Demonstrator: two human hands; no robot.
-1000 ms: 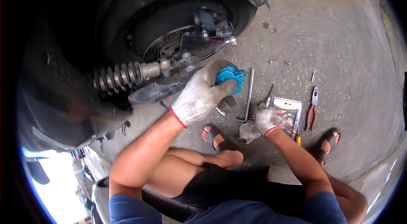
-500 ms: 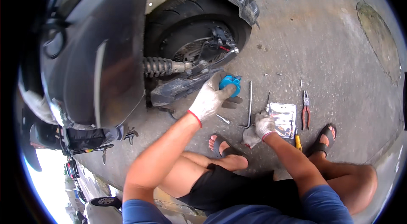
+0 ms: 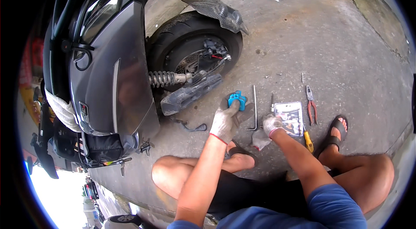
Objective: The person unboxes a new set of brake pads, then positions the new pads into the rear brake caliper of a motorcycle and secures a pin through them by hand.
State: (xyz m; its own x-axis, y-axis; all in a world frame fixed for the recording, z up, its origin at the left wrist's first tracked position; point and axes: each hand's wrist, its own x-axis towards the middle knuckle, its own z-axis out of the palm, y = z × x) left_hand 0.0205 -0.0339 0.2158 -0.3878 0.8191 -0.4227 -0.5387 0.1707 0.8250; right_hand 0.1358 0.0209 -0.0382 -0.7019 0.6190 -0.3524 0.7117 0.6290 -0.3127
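Note:
My left hand (image 3: pixel 224 124), in a pale work glove with a red cuff, is closed on blue brake pads (image 3: pixel 237 99). It holds them above the ground, to the right of the scooter's swingarm. My right hand (image 3: pixel 272 125), also gloved, is curled at the left edge of a clear package (image 3: pixel 289 118) with printed card inside. What its fingers grip is hidden. A grey cloth-like piece (image 3: pixel 261 140) lies beside that hand. The scooter's rear wheel (image 3: pixel 195 47) shows a brake disc and a caliper (image 3: pixel 215 48).
A long L-shaped bar wrench (image 3: pixel 255 110), a screwdriver with a yellow handle (image 3: pixel 308 141) and red-handled pliers (image 3: pixel 310 105) lie on the concrete. Small bolts (image 3: pixel 279 74) lie farther out. A dark fender (image 3: pixel 219 12) juts over the wheel; the scooter body (image 3: pixel 108 69) fills the left.
My left hand has drawn back from the swingarm toward me, with the blue brake pads in it. My right hand stays beside the package. The view has shifted, showing more of the scooter.

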